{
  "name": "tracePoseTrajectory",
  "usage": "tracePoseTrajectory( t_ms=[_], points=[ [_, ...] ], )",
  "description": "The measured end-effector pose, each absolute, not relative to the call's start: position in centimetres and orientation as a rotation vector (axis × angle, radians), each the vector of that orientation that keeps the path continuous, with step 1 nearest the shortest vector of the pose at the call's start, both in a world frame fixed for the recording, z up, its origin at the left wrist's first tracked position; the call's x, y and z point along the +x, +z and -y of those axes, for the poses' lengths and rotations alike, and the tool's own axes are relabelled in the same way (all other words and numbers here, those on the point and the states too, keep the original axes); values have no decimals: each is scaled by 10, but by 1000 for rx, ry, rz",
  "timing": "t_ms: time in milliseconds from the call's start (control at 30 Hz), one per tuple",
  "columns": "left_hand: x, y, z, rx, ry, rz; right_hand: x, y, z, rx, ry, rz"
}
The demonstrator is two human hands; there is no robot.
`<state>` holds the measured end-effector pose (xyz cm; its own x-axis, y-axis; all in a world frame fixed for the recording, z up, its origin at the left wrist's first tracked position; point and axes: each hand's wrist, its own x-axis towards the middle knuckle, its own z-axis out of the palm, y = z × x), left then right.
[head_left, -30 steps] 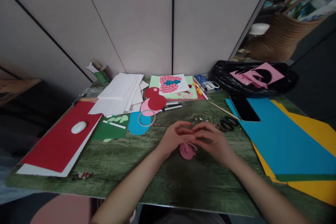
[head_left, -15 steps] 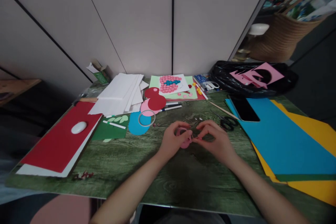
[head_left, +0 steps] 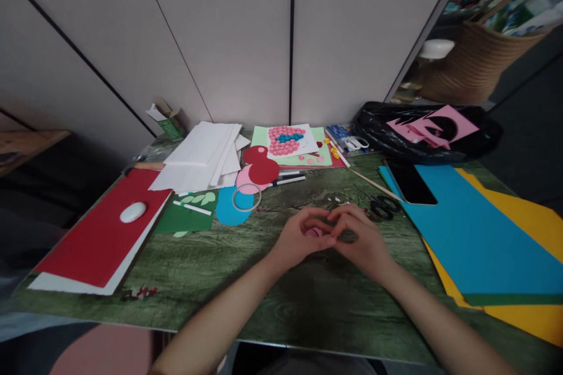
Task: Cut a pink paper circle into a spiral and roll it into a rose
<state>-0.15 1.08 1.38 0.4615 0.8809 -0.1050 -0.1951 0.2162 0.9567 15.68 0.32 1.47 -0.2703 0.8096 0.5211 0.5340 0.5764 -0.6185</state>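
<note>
Over the middle of the table, my left hand [head_left: 299, 240] curls around a small curled piece of pink paper [head_left: 314, 232]. Only part of the paper shows between the fingers. Its fingertips meet those of my right hand [head_left: 363, 243], whose thumb and index finger are pinched together at the paper's edge. What sits right between the touching fingertips is hidden. Black-handled scissors [head_left: 385, 206] lie just beyond my right hand. A silver ring [head_left: 246, 197] rests on a blue paper circle [head_left: 229, 217] to the left.
Blue sheets [head_left: 479, 228] with a black phone [head_left: 411, 181] lie right. Red paper [head_left: 101, 228] with a white oval object [head_left: 132, 212] lies left. White sheets [head_left: 193, 155], red circles [head_left: 264, 171] and a pink-and-blue dotted card [head_left: 290, 140] are at the back, near a black bag [head_left: 373, 129].
My hands have come together, with the right fingertips moving left to the left ones. The pink paper has turned and is now more covered by my left fingers.
</note>
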Motion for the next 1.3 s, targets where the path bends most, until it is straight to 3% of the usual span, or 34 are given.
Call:
tracePoseTrajectory(
  t_ms=[633, 1300],
  points=[
    [-2, 12, -11, 817, 800, -766, 153, 15, -2, -1131, 345, 2015],
    [-6, 14, -16, 763, 909, -734, 159, 13, -4, -1102, 497, 2086]
  ],
)
